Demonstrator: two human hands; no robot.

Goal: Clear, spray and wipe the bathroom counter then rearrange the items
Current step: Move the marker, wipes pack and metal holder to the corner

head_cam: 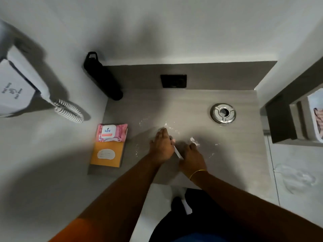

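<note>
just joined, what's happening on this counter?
A person is working with both hands on the grey bathroom counter. The left hand lies flat on the surface; the right hand is beside it, and a thin white object shows between them, what it is I cannot tell. White specks or foam dot the counter around the hands. A pink wipes pack sits on an orange box at the left edge, and a black bottle stands behind.
</note>
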